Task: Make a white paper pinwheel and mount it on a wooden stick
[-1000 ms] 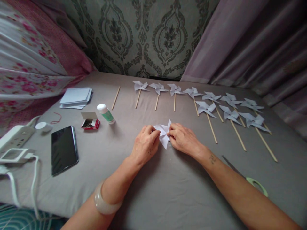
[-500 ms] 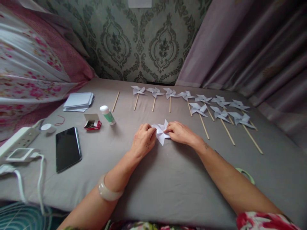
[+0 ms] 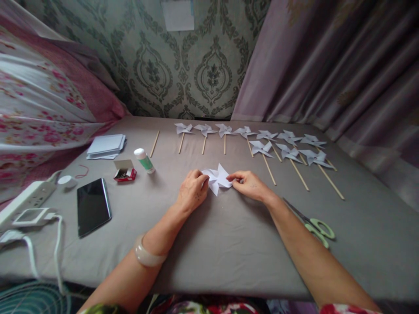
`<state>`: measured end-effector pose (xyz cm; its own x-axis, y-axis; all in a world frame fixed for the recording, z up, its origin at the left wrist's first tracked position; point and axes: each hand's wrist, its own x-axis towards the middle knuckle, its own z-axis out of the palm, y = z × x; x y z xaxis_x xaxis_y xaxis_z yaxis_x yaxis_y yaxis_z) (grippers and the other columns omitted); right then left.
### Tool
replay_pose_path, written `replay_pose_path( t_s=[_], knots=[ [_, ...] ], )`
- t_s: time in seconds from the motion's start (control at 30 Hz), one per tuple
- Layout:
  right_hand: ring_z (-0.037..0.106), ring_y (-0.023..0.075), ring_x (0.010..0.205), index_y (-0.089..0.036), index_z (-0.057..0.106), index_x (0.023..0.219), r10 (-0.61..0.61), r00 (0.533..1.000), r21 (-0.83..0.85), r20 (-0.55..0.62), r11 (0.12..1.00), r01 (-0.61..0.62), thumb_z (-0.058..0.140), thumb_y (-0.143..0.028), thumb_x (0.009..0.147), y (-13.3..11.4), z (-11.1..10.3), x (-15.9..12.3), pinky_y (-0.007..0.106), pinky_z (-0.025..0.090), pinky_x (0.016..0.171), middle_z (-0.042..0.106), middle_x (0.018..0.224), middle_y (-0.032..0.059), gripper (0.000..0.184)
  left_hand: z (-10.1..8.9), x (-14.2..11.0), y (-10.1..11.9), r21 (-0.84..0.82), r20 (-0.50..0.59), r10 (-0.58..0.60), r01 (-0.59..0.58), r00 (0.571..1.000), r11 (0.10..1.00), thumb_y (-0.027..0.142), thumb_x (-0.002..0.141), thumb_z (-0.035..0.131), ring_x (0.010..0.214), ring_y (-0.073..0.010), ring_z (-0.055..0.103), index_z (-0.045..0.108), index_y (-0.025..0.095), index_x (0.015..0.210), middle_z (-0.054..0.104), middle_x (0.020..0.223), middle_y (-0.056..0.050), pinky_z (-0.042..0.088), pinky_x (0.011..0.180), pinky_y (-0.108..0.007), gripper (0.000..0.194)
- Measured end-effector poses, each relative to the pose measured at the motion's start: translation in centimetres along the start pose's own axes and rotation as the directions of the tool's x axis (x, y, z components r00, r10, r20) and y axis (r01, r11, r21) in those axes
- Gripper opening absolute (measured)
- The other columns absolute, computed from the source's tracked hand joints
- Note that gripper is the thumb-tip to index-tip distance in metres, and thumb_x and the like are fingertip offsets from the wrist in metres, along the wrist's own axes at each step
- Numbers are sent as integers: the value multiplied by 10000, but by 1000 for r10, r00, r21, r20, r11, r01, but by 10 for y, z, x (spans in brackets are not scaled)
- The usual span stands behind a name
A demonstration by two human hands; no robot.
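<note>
A white paper pinwheel [image 3: 216, 179] without a stick is held just over the grey cloth between my two hands. My left hand [image 3: 194, 188] pinches its left side between thumb and fingers. At its right edge, my right hand [image 3: 246, 183] grips a blade between thumb and forefinger. Beyond my hands, several finished pinwheels [image 3: 261, 148] on wooden sticks lie in rows toward the right. One bare wooden stick [image 3: 155, 144] lies left of them. A glue stick [image 3: 144, 161] stands upright, and a small red box [image 3: 125, 173] of tiny metal pieces sits open beside it.
Green-handled scissors [image 3: 316, 229] lie by my right forearm. On the left are a stack of white paper [image 3: 106, 146], a black phone [image 3: 94, 207], a red string [image 3: 83, 171], and a power strip [image 3: 28, 203] with a charger and cables. Curtains hang on both sides.
My right hand has drawn back from the pinwheel's centre to its right edge. My left hand stays on the left side. The view has shifted, showing more of the scissors.
</note>
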<state>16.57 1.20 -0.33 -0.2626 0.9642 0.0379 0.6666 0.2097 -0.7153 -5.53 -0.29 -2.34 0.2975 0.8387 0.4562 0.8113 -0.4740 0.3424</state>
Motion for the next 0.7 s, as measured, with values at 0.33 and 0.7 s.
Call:
replay_pose_path(
  t_s=[0.33, 0.7],
  knots=[
    [607, 155, 704, -179, 711, 843, -37, 975, -18, -220, 999, 33, 459, -150, 748, -2, 17, -18, 277, 454, 663, 721, 881, 56, 271, -30, 11, -5, -113, -474, -227, 197, 851, 974, 199, 838, 532, 844, -188, 544, 577, 173, 931, 572, 885, -60, 463, 803, -332, 107],
    [612, 178, 795, -190, 680, 939, -131, 948, 8, -289, 990, 139, 432, -126, 748, -13, 24, -27, 299, 475, 693, 712, 914, 57, 319, -50, 13, -88, -260, -683, -652, 725, 330, 638, 255, 561, 731, 1121, -328, 476, 407, 160, 1104, 503, 1111, -131, 336, 1003, -497, 639]
  ],
)
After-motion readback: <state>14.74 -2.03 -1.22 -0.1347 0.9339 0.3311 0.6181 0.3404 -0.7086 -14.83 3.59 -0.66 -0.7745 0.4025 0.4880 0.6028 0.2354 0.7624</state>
